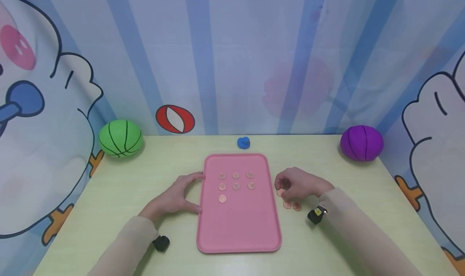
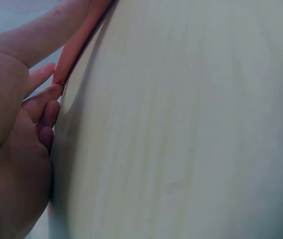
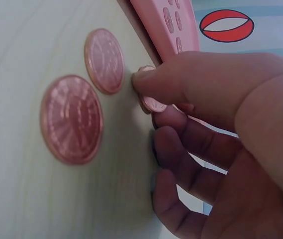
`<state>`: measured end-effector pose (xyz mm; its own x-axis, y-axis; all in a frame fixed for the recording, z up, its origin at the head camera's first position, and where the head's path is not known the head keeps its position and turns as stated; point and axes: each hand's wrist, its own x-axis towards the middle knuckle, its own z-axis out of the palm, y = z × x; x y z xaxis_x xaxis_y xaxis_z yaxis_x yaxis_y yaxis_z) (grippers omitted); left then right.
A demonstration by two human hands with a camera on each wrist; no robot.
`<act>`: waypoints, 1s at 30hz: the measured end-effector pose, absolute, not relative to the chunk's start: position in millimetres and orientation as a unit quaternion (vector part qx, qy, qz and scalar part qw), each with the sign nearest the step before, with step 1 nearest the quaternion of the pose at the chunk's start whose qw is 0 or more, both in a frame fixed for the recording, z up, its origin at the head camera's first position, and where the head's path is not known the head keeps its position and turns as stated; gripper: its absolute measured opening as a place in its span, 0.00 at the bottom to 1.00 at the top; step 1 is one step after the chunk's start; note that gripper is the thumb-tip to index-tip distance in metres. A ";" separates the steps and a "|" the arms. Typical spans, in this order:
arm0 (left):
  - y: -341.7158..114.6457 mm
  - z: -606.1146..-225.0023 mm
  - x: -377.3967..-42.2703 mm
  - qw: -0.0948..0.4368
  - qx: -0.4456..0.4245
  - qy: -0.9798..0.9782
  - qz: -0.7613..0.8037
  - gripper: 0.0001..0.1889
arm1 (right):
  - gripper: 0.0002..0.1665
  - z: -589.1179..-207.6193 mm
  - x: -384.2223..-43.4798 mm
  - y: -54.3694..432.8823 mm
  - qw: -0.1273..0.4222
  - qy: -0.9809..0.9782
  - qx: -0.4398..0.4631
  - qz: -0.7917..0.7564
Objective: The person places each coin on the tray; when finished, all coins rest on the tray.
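A pink tray [image 1: 239,231] lies on the table with several copper coins [image 1: 222,198] on it, two rows of three and a single one below. My left hand [image 1: 174,197] rests at the tray's left edge, thumb and forefinger spread and touching the rim. Right of the tray, my right hand [image 1: 299,183] has its thumb and a fingertip at a copper coin [image 3: 153,103], pinching it close to the table; the thumb covers part of it. Two more coins, one nearer [image 3: 71,119] and one farther [image 3: 104,60], lie flat beside that hand.
Behind the tray sits a small blue duck-like figure [image 1: 244,143]. A green ball [image 1: 120,138] stands at the table's back left and a purple ball [image 1: 361,143] at the back right. A printed cloth backdrop [image 1: 239,66] rises along the far edge.
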<state>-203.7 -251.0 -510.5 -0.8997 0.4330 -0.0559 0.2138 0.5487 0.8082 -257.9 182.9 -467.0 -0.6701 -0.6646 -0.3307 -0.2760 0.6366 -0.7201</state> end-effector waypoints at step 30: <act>-251.3 -509.8 -203.0 0.129 0.175 0.877 0.428 0.55 | 0.13 -463.8 -270.9 193.5 0.202 0.874 -0.340 -0.282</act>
